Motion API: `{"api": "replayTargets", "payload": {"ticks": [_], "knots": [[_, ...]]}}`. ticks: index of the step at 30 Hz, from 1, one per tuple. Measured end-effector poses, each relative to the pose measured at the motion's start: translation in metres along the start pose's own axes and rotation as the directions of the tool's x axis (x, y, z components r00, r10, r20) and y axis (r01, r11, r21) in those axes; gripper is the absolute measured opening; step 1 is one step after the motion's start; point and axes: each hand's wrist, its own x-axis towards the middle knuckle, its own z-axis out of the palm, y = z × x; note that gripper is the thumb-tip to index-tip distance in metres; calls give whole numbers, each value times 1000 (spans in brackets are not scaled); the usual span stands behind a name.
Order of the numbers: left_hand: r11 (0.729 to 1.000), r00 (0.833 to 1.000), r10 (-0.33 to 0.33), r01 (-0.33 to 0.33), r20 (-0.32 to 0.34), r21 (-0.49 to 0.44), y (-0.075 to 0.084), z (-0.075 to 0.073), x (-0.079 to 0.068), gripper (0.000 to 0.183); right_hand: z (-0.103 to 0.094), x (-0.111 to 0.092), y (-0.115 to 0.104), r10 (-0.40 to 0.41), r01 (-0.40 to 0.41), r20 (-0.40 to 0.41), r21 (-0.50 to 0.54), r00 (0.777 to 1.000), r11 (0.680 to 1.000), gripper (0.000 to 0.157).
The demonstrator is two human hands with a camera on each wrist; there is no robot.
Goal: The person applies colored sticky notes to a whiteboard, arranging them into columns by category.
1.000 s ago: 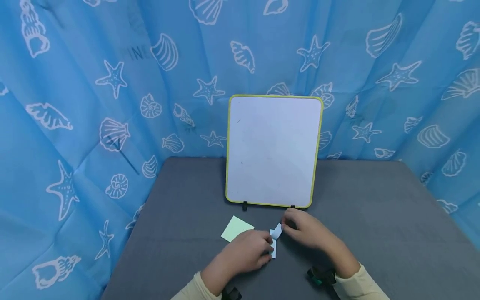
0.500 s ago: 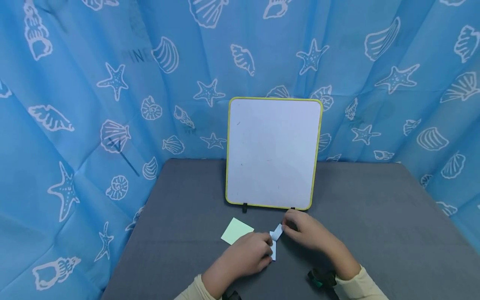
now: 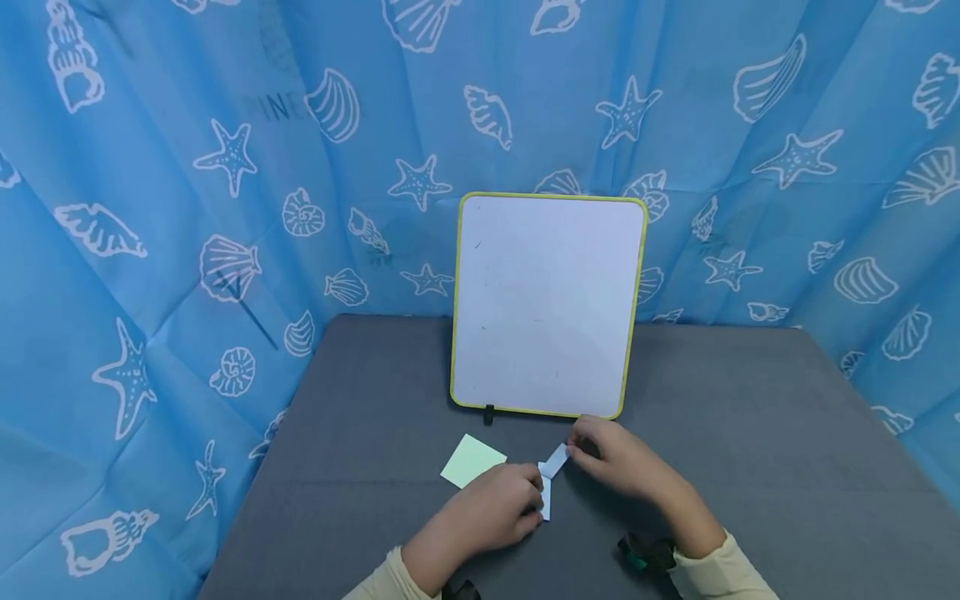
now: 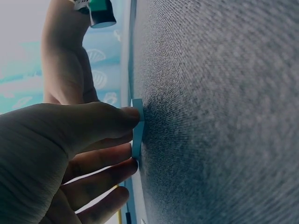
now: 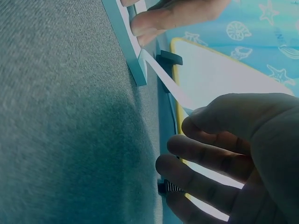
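Note:
A small pale blue sticky-note pad (image 3: 546, 500) lies on the table in the head view, partly hidden by my left hand (image 3: 491, 508). That hand holds the pad down, its thumb and fingers around the block (image 4: 138, 133) in the left wrist view. One top sheet (image 3: 557, 460) rises at a slant from the pad's far end. My right hand (image 3: 615, 454) pinches the free end of this sheet between thumb and index finger. In the right wrist view the lifted sheet (image 5: 163, 77) is stretched between pad and fingertips. Beside my left hand lies a pale green sticky note (image 3: 472, 460).
A whiteboard (image 3: 547, 304) with a yellow frame stands just behind the hands, on small black feet (image 3: 489, 414). The grey cloth-covered table (image 3: 720, 400) extends to both sides. A blue shell-print curtain (image 3: 420, 100) hangs behind and along the sides.
My right hand has shifted slightly right, drawing the pinched sheet out longer and straighter from the pad. The left hand stays on the pad; the green note has not moved.

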Motion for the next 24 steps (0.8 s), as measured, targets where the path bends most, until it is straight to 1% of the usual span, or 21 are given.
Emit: {"api": "replayTargets", "payload": {"ticks": [6, 10, 14, 24], "knots": [[1000, 1000, 4, -4, -21, 3, 1, 0, 0, 5, -1, -1, 3, -19, 19, -21, 3, 1000, 1000, 10], [1000, 1000, 4, -4, -25, -13, 1, -1, 0, 5, 0, -2, 5, -24, 23, -34, -14, 999, 1000, 11], [1000, 1000, 7, -7, -29, -16, 1, 0, 0, 5, 0, -1, 7, -14, 13, -37, -21, 999, 1000, 12], [1000, 1000, -1, 0, -7, -21, -1, 1, 1, 5, -3, -2, 8, -3, 4, -45, 2, 999, 1000, 12]]}}
